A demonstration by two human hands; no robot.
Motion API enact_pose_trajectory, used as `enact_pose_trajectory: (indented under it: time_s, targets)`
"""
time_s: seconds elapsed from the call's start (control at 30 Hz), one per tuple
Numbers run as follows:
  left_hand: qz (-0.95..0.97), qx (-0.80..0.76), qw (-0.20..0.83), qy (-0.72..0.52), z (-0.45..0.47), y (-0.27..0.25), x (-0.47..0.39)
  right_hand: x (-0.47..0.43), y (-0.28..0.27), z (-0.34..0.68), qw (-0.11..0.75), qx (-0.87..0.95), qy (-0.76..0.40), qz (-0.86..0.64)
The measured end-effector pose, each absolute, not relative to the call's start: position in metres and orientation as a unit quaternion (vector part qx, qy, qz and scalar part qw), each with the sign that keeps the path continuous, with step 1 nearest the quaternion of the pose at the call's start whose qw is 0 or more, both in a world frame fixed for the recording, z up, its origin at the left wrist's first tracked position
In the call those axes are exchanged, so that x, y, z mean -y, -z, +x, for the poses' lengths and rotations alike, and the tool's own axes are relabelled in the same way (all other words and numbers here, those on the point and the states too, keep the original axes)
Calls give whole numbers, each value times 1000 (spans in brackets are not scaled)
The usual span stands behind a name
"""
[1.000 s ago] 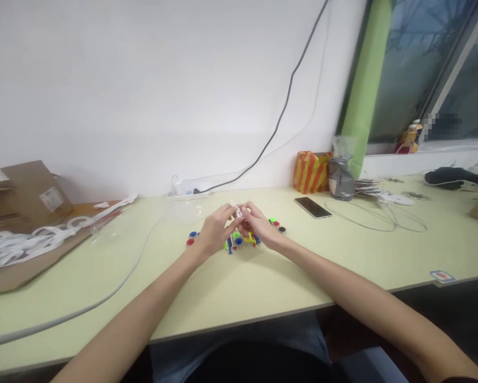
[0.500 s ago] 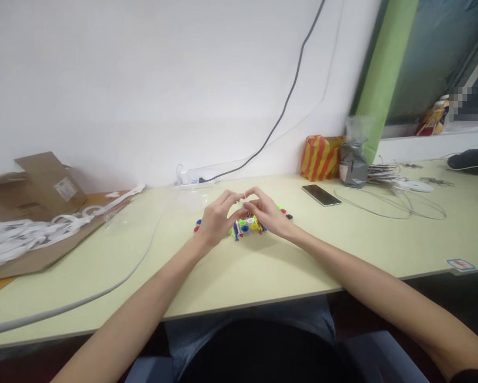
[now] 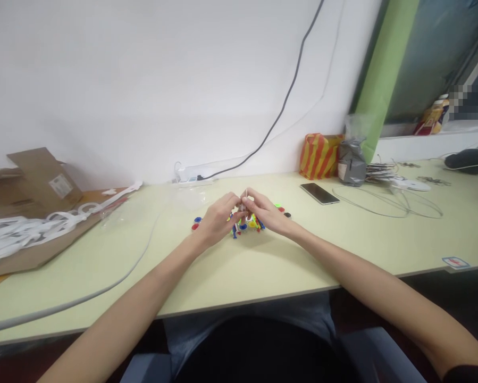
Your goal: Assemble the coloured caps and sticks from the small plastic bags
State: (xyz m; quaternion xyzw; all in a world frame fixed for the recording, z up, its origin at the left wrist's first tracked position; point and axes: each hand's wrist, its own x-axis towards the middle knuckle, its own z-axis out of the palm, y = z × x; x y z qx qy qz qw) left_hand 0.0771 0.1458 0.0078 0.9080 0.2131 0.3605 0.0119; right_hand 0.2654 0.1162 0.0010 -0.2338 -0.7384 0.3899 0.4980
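My left hand (image 3: 218,217) and my right hand (image 3: 266,213) meet fingertip to fingertip above the table. Both are closed in a pinch. A thin white strand (image 3: 246,193) shows at the right fingertips; what the left fingers grip is too small and hidden to name. Just under and behind the hands lie several small colourful plastic pieces, among them a blue disc (image 3: 243,227), a yellow disc (image 3: 252,225) and a blue stick-like piece (image 3: 234,232). A red disc (image 3: 195,227) sits left of my left hand, a black disc (image 3: 287,215) beyond my right. My hands cover part of the pile.
A smartphone (image 3: 319,193) lies right of the pieces, near a red-and-yellow striped bag (image 3: 319,156) and a grey bag (image 3: 351,162). Loose thin wire (image 3: 386,213) curls on the right. At left are a cardboard box (image 3: 47,173), white strips (image 3: 35,234) and a grey cable (image 3: 103,294).
My fingertips have drawn closer together, with the fingers more folded than before. The whole view has shifted slightly; the pieces on the table stay in place.
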Motion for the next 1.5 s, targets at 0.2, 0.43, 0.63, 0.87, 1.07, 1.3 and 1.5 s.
enact_pose_trajectory:
  time_s: [0.2, 0.43, 0.63, 0.87, 1.07, 1.3, 1.5]
  targets:
    - [919, -190, -44, -344, 78, -9, -145, -108, -11, 266, 477, 720, -447, -231]
    - [922, -205, 19, -329, 79, -4, -141, -109, -8, 272, 444, 700, -511, -228]
    - [917, -209, 31, -338, 80, 0, -139, -111, -8, 277, 426, 674, -564, -216]
    - [900, -222, 1, -374, 79, -2, -144, -110, -10, 274, 461, 670, -536, -226]
    - [857, -272, -141, -415, 52, -23, -163, -107, -5, 264, 450, 722, -413, -325]
    - [822, -375, -165, -396, 26, -22, -186, -115, -5, 252, 455, 704, -400, -371]
    - [806, -409, -144, -404, 20, -17, -192, -147, -18, 208, 377, 773, -308, -407]
